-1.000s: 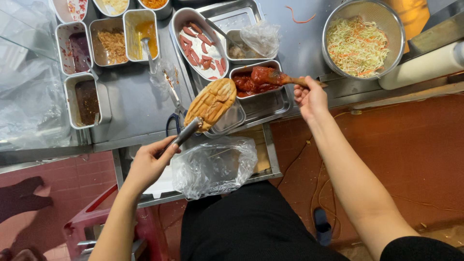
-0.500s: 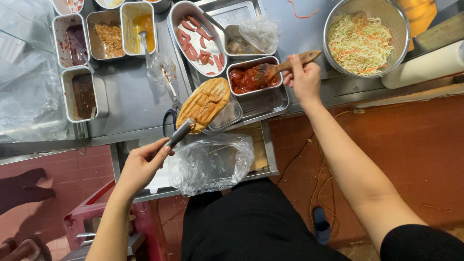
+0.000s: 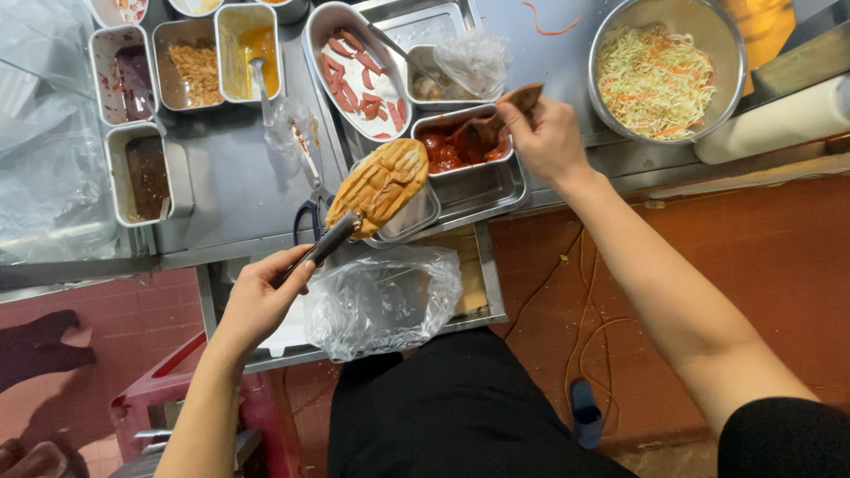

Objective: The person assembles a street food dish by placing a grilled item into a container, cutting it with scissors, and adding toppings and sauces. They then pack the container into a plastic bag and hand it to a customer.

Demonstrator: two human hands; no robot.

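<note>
The left hand (image 3: 261, 301) is closed round the dark handles of tongs (image 3: 326, 245), whose tips pinch a grilled bun (image 3: 379, 183) — the bun hangs just beyond the grip, tilted over a small steel tin (image 3: 416, 217). The tong tips are hidden under the bread. The right hand (image 3: 547, 137) is clenched on a wooden spoon (image 3: 500, 111), its bowl sunk in the red sauce (image 3: 447, 149) of a tray just left of the knuckles, so the spoon's end cannot be made out. Below the left hand lies a crumpled plastic bag (image 3: 382, 301); its contents are unclear. Beyond the right hand sits a bowl of slaw (image 3: 655, 75), its top cut off.
</note>
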